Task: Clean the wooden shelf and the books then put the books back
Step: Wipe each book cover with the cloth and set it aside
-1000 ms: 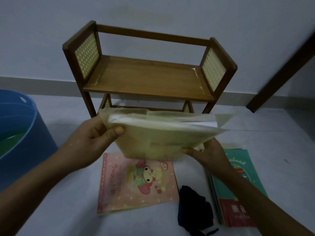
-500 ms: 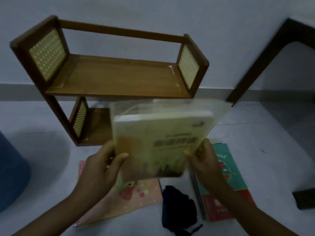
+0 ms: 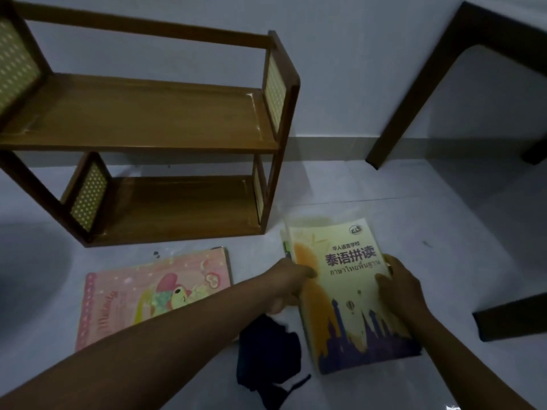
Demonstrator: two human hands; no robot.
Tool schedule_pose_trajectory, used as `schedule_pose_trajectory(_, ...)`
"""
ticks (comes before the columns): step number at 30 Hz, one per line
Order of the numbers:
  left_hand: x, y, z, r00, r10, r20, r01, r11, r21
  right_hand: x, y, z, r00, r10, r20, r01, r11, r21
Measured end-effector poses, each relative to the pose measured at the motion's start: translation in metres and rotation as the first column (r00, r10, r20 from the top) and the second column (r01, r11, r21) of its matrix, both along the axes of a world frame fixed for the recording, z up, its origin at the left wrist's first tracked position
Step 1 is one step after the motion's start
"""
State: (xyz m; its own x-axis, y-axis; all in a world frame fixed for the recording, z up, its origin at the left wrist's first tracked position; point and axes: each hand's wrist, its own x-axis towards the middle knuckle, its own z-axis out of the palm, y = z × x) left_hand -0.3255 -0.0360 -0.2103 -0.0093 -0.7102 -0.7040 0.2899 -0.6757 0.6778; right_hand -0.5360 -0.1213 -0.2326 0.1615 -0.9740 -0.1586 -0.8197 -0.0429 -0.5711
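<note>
A two-tier wooden shelf with woven side panels stands bare against the wall on the left. On the floor to its right lies a yellow book in a clear plastic sleeve, cover up. My left hand grips its left edge, thumb on the cover. My right hand holds its right edge. A pink cartoon book lies flat in front of the shelf. A dark cloth is bunched on the floor between the two books.
A dark wooden table leg slants down to the floor at the right, with another dark foot near the right edge. The floor is pale and glossy.
Both hands have lowered the yellow book from in front of the shelf to the floor at the right. The view has swung right; the blue tub is out of sight.
</note>
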Motion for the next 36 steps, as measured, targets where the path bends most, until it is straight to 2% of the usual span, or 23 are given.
schedule_pose_trajectory(3, 0.007, 0.000, -0.017, 0.999, -0.034, 0.004, 0.034, 0.999, 0.019, -0.003, -0.003, -0.016, 0.999, -0.013, -0.039, 0.015, 0.999, 0.035)
schedule_pose_trajectory(4, 0.015, 0.002, -0.020, 0.998, -0.056, 0.038, 0.055, 0.998, 0.017, -0.001, -0.004, -0.019, 0.996, -0.007, -0.094, 0.006, 1.000, -0.013)
schedule_pose_trajectory(6, 0.041, 0.015, -0.020, 0.964, -0.112, 0.241, 0.126, 0.991, -0.042, 0.009, 0.005, -0.025, 0.972, 0.043, -0.232, -0.087, 0.979, -0.186)
schedule_pose_trajectory(7, 0.060, 0.026, -0.018, 0.899, -0.149, 0.413, 0.195, 0.978, -0.071, 0.019, 0.019, -0.029, 0.963, 0.118, -0.244, -0.179, 0.953, -0.245)
schedule_pose_trajectory(9, 0.101, 0.055, -0.016, 0.697, -0.144, 0.702, 0.314, 0.942, -0.119, 0.048, 0.065, -0.031, 0.904, 0.394, -0.167, -0.419, 0.893, -0.161)
schedule_pose_trajectory(11, 0.144, 0.093, -0.023, 0.548, -0.087, 0.832, 0.313, 0.944, -0.108, 0.077, 0.125, -0.035, 0.767, 0.623, -0.154, -0.635, 0.771, -0.043)
schedule_pose_trajectory(12, 0.164, 0.116, -0.026, 0.502, -0.076, 0.862, 0.281, 0.957, -0.079, 0.083, 0.146, -0.047, 0.682, 0.690, -0.240, -0.716, 0.698, -0.027)
schedule_pose_trajectory(13, 0.181, 0.137, -0.029, 0.471, -0.086, 0.878, 0.266, 0.963, -0.049, 0.089, 0.159, -0.056, 0.622, 0.713, -0.324, -0.755, 0.656, -0.005)
schedule_pose_trajectory(14, 0.196, 0.158, -0.032, 0.445, -0.113, 0.888, 0.280, 0.960, -0.018, 0.093, 0.165, -0.065, 0.603, 0.703, -0.376, -0.757, 0.654, 0.008)
schedule_pose_trajectory(16, 0.223, 0.193, -0.043, 0.360, -0.210, 0.909, 0.386, 0.921, 0.060, 0.103, 0.155, -0.076, 0.651, 0.677, -0.343, -0.721, 0.693, 0.001)
schedule_pose_trajectory(18, 0.246, 0.225, -0.057, 0.268, -0.381, 0.885, 0.471, 0.853, 0.225, 0.119, 0.131, -0.067, 0.754, 0.619, -0.218, -0.642, 0.765, -0.048)
schedule_pose_trajectory(20, 0.257, 0.243, -0.077, 0.197, -0.457, 0.867, 0.510, 0.803, 0.308, 0.139, 0.107, -0.051, 0.832, 0.550, -0.077, -0.555, 0.829, -0.072)
schedule_pose_trajectory(22, 0.262, 0.251, -0.090, 0.170, -0.423, 0.890, 0.518, 0.807, 0.285, 0.170, 0.094, -0.044, 0.829, 0.557, -0.051, -0.558, 0.817, -0.146)
schedule_pose_trajectory(23, 0.263, 0.253, -0.093, 0.149, -0.401, 0.904, 0.528, 0.805, 0.271, 0.190, 0.097, -0.045, 0.808, 0.587, -0.051, -0.588, 0.799, -0.124)
schedule_pose_trajectory(25, 0.263, 0.253, -0.096, 0.124, -0.385, 0.914, 0.542, 0.798, 0.263, 0.219, 0.118, -0.053, 0.736, 0.667, -0.117, -0.675, 0.736, -0.048)
schedule_pose_trajectory(26, 0.264, 0.253, -0.098, 0.122, -0.377, 0.918, 0.544, 0.799, 0.256, 0.230, 0.137, -0.058, 0.664, 0.724, -0.187, -0.744, 0.664, -0.074)
schedule_pose_trajectory(28, 0.265, 0.256, -0.101, 0.123, -0.369, 0.921, 0.550, 0.798, 0.246, 0.245, 0.183, -0.066, 0.460, 0.840, -0.286, -0.887, 0.424, -0.182)
schedule_pose_trajectory(30, 0.268, 0.258, -0.104, 0.135, -0.366, 0.921, 0.558, 0.796, 0.235, 0.261, 0.218, -0.069, 0.184, 0.952, -0.243, -0.973, 0.142, -0.183)
schedule_pose_trajectory(31, 0.269, 0.260, -0.106, 0.145, -0.359, 0.922, 0.557, 0.800, 0.224, 0.270, 0.221, -0.071, 0.065, 0.969, -0.240, -0.990, 0.031, -0.141)
schedule_pose_trajectory(32, 0.269, 0.260, -0.108, 0.156, -0.347, 0.925, 0.560, 0.803, 0.207, 0.281, 0.215, -0.069, 0.007, 0.965, -0.263, -0.990, -0.030, -0.139)
schedule_pose_trajectory(33, 0.270, 0.261, -0.108, 0.171, -0.334, 0.927, 0.565, 0.804, 0.185, 0.292, 0.199, -0.072, 0.020, 0.946, -0.323, -0.984, -0.038, -0.173)
schedule_pose_trajectory(34, 0.271, 0.261, -0.109, 0.187, -0.324, 0.927, 0.570, 0.804, 0.166, 0.301, 0.179, -0.075, 0.094, 0.922, -0.377, -0.981, 0.020, -0.194)
schedule_pose_trajectory(36, 0.273, 0.263, -0.111, 0.223, -0.304, 0.926, 0.562, 0.816, 0.132, 0.310, 0.133, -0.075, 0.347, 0.845, -0.407, -0.938, 0.304, -0.167)
